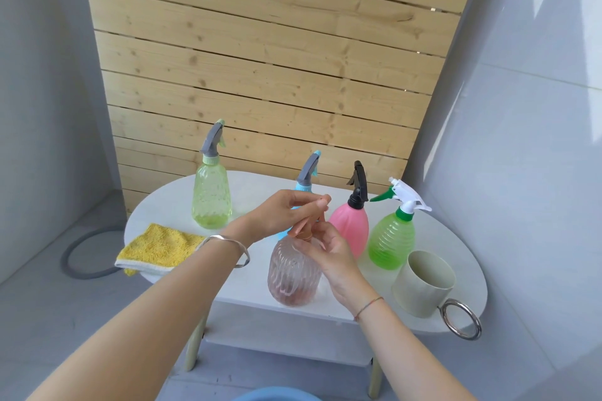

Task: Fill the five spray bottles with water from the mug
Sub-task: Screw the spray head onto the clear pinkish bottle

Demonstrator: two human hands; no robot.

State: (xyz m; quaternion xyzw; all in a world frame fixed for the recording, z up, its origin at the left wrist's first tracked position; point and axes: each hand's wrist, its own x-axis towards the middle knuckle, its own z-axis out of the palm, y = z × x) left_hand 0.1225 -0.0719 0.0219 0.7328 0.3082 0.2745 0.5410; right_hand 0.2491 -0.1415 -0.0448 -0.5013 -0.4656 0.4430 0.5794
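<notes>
Starting nearest, a blue basin shows only its rim at the bottom edge. Beyond it, at the near edge of the white table, the clear ribbed bottle stands upright with its long axis vertical, directly under both hands. The right hand curls round the bottle's neck from the right. The left hand sits above it and pinches the tan spray head between thumb and fingertips.

Judging by this, the head is being unscrewed, so the coming move runs straight up along the bottle's axis. The mug stands to the right of the bottle, also by the near edge, its ring handle pointing near-right. The right hand is the closer one to it. Whether it holds water cannot be told.

A yellow cloth lies to the left. Farther back stand the pink bottle and green bottle, then the blue bottle partly hidden behind the left hand. The yellow-green bottle is far left. All four are capped. No brand, label or writing can be read anywhere.
</notes>
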